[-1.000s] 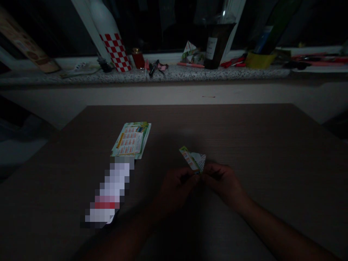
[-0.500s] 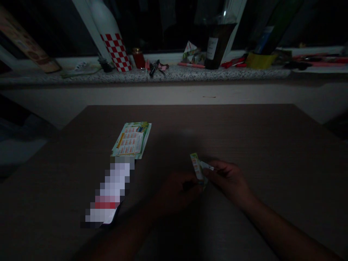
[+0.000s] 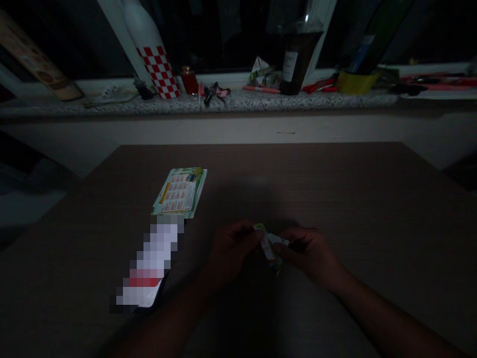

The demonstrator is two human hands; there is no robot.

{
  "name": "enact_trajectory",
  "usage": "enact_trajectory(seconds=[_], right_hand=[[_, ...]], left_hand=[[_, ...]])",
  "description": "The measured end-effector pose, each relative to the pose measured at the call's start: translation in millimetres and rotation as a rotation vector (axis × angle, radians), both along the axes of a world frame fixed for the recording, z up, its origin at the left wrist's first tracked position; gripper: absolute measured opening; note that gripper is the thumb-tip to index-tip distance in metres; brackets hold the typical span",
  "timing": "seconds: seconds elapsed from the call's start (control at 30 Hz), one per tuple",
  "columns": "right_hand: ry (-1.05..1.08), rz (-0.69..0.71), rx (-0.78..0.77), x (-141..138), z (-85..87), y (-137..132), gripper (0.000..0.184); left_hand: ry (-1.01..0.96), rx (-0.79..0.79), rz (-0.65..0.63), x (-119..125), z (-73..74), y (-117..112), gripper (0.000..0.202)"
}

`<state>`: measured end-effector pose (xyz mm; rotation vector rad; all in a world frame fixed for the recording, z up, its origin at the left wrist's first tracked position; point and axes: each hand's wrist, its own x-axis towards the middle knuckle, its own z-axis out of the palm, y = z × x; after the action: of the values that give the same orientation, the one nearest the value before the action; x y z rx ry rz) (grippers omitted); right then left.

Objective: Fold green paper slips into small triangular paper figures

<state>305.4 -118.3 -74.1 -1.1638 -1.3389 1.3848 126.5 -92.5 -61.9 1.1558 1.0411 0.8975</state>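
A small folded piece of printed paper (image 3: 269,244), green, orange and white, is pinched between both my hands just above the brown table (image 3: 335,189). My left hand (image 3: 231,248) grips its left end with closed fingers. My right hand (image 3: 309,251) holds its right side, thumb and fingers pressed on it. The light is very dim, so the fold's shape is hard to read.
A stack of green printed sheets (image 3: 181,191) lies on the table to the left, with a blurred white and red object (image 3: 149,268) below it. The stone sill behind holds a checked white bottle (image 3: 152,54), a dark bottle (image 3: 296,59), a folded paper figure (image 3: 261,69), pens and clips.
The paper has come down and toward me and turned, showing less of its face. My left hand moved up and closed on its left end; the right hand kept its hold.
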Motion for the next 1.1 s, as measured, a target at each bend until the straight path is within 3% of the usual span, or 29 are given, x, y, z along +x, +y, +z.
enact_trajectory(seconds=[0.53, 0.9, 1.1], right_hand=[[0.038, -0.106, 0.027, -1.5, -1.6, 2.6, 0.016], [0.03, -0.08, 0.026, -0.6, -0.4, 2.5, 0.013], [0.055, -0.044, 0.006, -1.9, -0.3, 0.5, 0.015]], left_hand=[[0.063, 0.009, -0.1, 3.9, 3.5, -2.3, 0.014], [0.008, 0.062, 0.027, 4.4, -0.8, -4.8, 0.01], [-0.058, 0.003, 0.043, 4.9, 2.9, -4.6, 0.01]])
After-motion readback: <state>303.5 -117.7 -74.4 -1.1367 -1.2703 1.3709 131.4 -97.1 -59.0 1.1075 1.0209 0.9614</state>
